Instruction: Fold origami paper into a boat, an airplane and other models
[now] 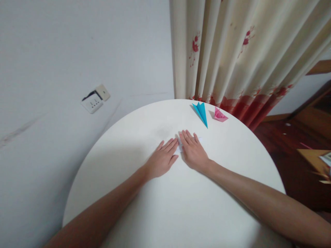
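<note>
**Two flat hands on white paper, round table**

Smooth white round-edged table [181, 213]. Small piece of white paper [179, 149] near its middle, mostly covered by the hands; its folds cannot be made out. Left hand [160, 162]: palm down, fingers extended, fingertips at the paper's left part, thumb apart. Right hand [193, 151]: flat over the paper's right part, fingers forward. Both grips open, closed around nothing.

Beyond the right hand, near the far edge: bright blue folded-paper dart [201, 113], pointed end toward the person; just right of it, pink folded-paper boat shape [219, 115].

Writing: pale flat item [326, 159] at far right, too blurred to read; marks on the white plastic wall socket [92, 102], too small.
</note>
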The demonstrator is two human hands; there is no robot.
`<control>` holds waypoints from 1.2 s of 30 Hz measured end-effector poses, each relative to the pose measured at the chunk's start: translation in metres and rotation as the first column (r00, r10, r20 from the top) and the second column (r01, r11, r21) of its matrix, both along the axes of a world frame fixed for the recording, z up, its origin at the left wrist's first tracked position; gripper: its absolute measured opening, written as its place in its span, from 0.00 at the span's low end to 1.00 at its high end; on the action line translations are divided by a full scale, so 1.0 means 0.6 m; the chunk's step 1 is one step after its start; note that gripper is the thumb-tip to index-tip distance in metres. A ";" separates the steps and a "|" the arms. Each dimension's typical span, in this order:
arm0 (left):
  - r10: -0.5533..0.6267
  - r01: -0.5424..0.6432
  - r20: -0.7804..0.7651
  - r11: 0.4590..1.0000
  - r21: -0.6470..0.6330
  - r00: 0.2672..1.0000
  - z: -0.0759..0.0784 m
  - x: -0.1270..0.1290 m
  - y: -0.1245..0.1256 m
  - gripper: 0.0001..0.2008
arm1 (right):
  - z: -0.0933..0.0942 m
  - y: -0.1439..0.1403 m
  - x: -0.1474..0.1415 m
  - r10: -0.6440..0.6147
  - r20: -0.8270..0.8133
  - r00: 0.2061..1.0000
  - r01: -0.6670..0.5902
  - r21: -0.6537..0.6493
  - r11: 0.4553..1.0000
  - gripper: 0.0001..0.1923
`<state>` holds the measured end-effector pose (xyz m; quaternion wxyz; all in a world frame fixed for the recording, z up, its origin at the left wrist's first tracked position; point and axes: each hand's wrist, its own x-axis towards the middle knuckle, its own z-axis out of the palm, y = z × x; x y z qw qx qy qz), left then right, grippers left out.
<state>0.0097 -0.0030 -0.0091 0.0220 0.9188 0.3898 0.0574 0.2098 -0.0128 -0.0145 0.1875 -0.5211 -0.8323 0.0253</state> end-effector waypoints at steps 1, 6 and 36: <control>0.000 0.000 -0.005 1.000 0.010 1.000 -0.001 -0.001 -0.001 0.29 | 0.001 -0.004 -0.004 0.048 0.006 0.999 -0.048 -0.015 0.999 0.31; -0.014 0.015 -0.015 0.998 0.067 1.000 -0.007 -0.005 -0.002 0.32 | 0.005 -0.015 -0.014 0.075 0.040 0.996 -0.070 -0.097 0.993 0.31; 0.174 -0.090 0.570 0.981 -0.173 0.803 -0.013 -0.026 0.050 0.10 | 0.009 0.083 0.132 -0.078 -0.581 0.810 0.112 0.022 0.993 0.18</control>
